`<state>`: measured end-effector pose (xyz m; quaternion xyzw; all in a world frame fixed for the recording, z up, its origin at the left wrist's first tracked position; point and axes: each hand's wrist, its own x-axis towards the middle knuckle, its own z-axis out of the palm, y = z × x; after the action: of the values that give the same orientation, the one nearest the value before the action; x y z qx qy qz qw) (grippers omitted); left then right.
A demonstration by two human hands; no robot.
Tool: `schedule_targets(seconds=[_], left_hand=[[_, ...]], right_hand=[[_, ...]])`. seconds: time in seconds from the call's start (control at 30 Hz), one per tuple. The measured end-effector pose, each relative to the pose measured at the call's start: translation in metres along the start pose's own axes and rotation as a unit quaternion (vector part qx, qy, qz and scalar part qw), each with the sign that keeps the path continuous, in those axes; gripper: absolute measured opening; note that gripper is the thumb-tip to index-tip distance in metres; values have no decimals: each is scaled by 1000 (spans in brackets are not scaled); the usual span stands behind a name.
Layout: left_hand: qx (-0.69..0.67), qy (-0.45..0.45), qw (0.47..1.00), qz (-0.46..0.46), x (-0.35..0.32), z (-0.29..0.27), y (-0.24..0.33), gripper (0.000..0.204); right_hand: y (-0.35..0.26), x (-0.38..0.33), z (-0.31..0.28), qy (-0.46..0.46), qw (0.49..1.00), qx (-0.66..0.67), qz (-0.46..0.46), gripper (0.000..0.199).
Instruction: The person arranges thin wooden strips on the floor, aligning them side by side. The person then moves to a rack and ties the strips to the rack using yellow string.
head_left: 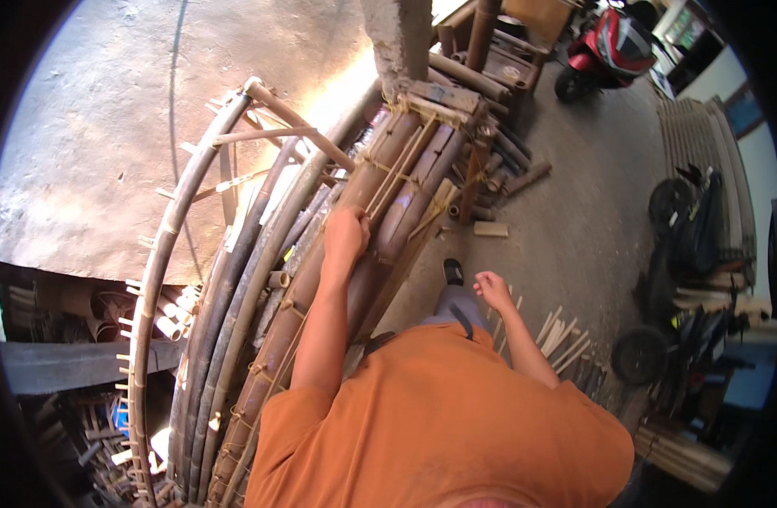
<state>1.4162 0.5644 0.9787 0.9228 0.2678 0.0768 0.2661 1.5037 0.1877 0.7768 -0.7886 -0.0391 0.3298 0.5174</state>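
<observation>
Grey floor (566, 203) lies right of lashed brown bamboo poles (365, 184), which run diagonally along the person's left. Far ahead stands a red scooter (607, 49). The left hand (346, 234) curls on the poles, by thin strips (400, 169); whether it grasps one, I cannot tell. The right hand (492, 289) hangs free, fingers loosely bent.

We see a bamboo workshop with a bare hard floor (583, 212): long bamboo poles (399, 229) lashed together on the left, a curved pole (172, 218) studded with pegs (146, 242) beside them, short cut tubes (528, 179) heaped farther off, pale sticks (563, 337) lying on the right, and a red scooter (607, 44) parked far right.
</observation>
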Motion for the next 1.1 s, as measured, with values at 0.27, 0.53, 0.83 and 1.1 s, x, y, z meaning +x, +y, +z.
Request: schedule_targets(seconds=[0.27,0.53,0.83,1.1], left_hand=[[-69,87,990,-91,60,38,44,17],[-57,42,987,-142,50,28,57,20],[55,109,986,-114,68,87,58,16],[-53,118,985,-116,77,65,75,24]], right_hand=[[-145,118,-12,-222,967,-60,-107,24],[-247,120,16,-463,886,29,-20,24],[-302,119,84,-217,871,440,-22,15],[-372,205,159,26,666,-382,-640,50]])
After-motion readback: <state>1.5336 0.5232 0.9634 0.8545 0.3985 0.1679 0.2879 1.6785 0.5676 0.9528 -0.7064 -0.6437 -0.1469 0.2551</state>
